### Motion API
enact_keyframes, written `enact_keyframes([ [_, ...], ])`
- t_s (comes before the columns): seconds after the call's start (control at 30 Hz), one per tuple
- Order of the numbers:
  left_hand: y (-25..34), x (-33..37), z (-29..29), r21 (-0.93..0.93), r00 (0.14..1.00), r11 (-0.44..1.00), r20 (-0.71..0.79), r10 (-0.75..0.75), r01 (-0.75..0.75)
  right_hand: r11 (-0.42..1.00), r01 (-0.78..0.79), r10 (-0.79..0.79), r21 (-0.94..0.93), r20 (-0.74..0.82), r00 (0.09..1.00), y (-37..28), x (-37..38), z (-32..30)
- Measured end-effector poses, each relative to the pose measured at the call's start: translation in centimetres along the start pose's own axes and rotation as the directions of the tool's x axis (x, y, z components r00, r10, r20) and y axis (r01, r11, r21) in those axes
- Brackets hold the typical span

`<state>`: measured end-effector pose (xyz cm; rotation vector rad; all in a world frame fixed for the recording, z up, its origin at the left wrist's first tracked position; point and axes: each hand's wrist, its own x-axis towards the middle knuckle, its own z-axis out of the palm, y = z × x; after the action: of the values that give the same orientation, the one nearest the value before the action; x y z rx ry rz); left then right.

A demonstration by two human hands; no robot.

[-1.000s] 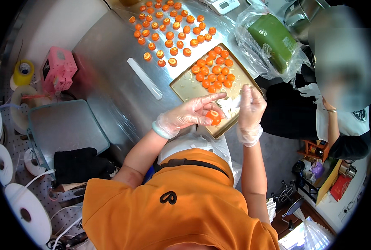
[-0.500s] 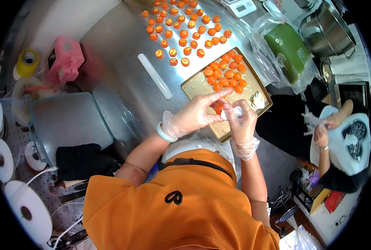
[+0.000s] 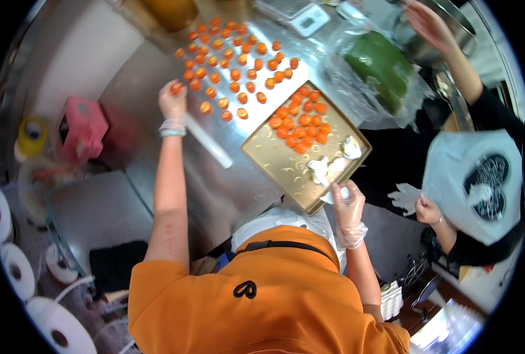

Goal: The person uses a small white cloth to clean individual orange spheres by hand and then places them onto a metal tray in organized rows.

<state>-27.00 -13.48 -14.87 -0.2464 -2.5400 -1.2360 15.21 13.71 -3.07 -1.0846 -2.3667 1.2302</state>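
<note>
At the far left of the metal table (image 3: 206, 192), my gloved left hand (image 3: 173, 105) is closed on a small orange-red cherry tomato (image 3: 176, 88). Beside it, several cherry tomatoes (image 3: 234, 74) stand in loose rows, many with pale yellowish tops. My gloved right hand (image 3: 349, 205) pinches a crumpled white paper towel (image 3: 337, 195) over the near right corner of a gold baking tray (image 3: 272, 158). In that tray lie more smooth, shiny cherry tomatoes (image 3: 304, 120), pale ring-like marks, and wads of white paper (image 3: 318, 170).
A clear plastic strip (image 3: 209, 141) lies left of the tray. Beyond are a white scale (image 3: 308, 22) and a plastic-wrapped green block (image 3: 379, 68). On the right a co-worker reaches toward a steel pot (image 3: 460, 29); their other hand holds a pale glove (image 3: 405, 198). A pink box (image 3: 83, 128) stands left.
My left hand has left the tray and carried a cherry tomato to the far left rows. My right hand has drawn slightly nearer with the paper. The co-worker's arm now stretches toward the pot.
</note>
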Motion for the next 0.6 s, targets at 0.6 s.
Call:
enact_keyframes([
  [0.6, -3.5, 2.6, 1.5, -0.125, 0.842, 0.911, 0.447, -0.302, 0.393, 0.94, 0.069, 0.04, -0.334, 0.31, 0.95, 3.8, 6.8, 1.3],
])
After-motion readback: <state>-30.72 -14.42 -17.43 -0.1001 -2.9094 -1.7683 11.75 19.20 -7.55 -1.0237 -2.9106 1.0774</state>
